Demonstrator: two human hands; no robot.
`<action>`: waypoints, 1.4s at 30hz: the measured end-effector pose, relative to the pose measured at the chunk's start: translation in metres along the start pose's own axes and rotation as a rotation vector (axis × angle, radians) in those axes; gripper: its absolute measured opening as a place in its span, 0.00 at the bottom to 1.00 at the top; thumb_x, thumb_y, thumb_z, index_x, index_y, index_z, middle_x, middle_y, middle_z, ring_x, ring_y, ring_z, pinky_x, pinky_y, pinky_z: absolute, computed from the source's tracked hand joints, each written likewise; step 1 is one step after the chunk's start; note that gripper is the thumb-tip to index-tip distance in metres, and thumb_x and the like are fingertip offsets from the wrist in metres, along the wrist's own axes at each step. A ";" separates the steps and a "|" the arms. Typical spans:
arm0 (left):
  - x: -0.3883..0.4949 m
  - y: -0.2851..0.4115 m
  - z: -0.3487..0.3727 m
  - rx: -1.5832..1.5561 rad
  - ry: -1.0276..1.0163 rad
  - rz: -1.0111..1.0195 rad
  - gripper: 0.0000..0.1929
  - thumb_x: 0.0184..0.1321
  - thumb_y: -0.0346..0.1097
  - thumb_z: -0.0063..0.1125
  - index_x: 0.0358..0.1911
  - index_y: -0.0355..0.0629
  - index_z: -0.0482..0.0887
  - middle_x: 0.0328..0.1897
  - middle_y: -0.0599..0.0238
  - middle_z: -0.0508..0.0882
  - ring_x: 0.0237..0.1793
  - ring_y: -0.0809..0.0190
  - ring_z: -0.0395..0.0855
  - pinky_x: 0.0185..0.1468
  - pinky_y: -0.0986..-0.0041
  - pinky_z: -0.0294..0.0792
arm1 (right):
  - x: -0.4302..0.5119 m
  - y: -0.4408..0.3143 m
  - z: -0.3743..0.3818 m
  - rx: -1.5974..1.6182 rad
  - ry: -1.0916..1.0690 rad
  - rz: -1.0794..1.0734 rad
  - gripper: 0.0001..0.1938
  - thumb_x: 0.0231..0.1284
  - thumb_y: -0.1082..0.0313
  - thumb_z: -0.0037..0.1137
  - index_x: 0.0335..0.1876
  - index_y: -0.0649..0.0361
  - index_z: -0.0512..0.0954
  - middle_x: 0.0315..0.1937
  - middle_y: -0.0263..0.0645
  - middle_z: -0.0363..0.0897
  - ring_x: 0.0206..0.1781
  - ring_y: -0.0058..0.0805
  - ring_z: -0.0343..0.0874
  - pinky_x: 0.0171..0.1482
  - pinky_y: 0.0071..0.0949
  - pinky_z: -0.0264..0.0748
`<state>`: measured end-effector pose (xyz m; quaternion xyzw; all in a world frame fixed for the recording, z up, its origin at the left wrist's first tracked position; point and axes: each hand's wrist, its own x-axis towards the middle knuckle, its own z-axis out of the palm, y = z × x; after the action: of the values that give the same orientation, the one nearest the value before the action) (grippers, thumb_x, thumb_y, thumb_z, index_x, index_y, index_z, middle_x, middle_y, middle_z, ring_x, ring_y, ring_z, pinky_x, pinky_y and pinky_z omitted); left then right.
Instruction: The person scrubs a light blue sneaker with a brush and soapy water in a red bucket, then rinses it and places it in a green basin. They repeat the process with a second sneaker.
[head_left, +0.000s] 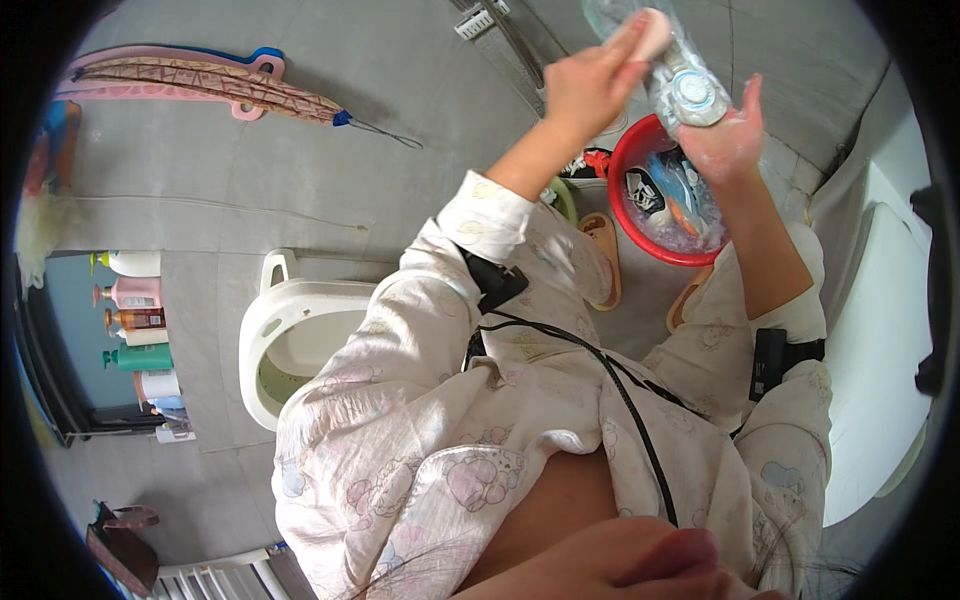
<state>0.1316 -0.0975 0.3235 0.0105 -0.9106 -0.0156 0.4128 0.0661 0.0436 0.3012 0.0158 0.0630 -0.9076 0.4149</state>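
Note:
My right hand is palm up, wet with suds, with the thumb standing away. On its fingers rests a wet, foamy shoe, whitish and partly see-through, with a round blue-ringed part facing me; I cannot tell whether this is its sole. Pinched in my left hand is a pale pink block, blurred, perhaps soap, against or just over the shoe. Below my right hand stands a red basin of sudsy water. In it lie a black shoe with white laces and a blue and orange shoe.
Tan slippers are on my feet by the basin. A green basin and a black and red shoe stand beyond my left knee. White toilet-like fixture at right; white plastic child seat and pump bottles at left. A black cable crosses my lap.

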 end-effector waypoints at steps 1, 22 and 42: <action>0.001 0.004 0.001 -0.019 -0.137 0.023 0.25 0.59 0.52 0.54 0.61 0.64 0.73 0.21 0.60 0.82 0.21 0.52 0.82 0.26 0.61 0.74 | 0.000 0.004 0.003 -0.017 0.033 0.002 0.45 0.63 0.30 0.30 0.68 0.71 0.55 0.67 0.50 0.60 0.70 0.44 0.57 0.72 0.39 0.49; 0.003 0.007 -0.002 -0.218 -0.287 0.008 0.24 0.60 0.51 0.56 0.61 0.60 0.74 0.27 0.53 0.84 0.28 0.45 0.83 0.35 0.57 0.76 | 0.011 0.003 -0.017 -0.338 -0.017 -0.188 0.41 0.67 0.34 0.27 0.65 0.70 0.59 0.63 0.45 0.66 0.65 0.38 0.65 0.67 0.36 0.59; -0.027 0.033 0.010 -0.646 -0.066 -0.164 0.47 0.46 0.31 0.69 0.69 0.31 0.52 0.70 0.46 0.63 0.66 0.53 0.68 0.64 0.69 0.62 | 0.015 0.008 -0.023 -0.200 -0.032 -0.165 0.27 0.73 0.48 0.32 0.59 0.68 0.66 0.57 0.43 0.72 0.60 0.34 0.70 0.64 0.34 0.62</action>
<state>0.1415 -0.0633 0.2979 -0.0483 -0.8676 -0.3371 0.3623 0.0623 0.0301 0.2763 -0.0454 0.1477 -0.9279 0.3393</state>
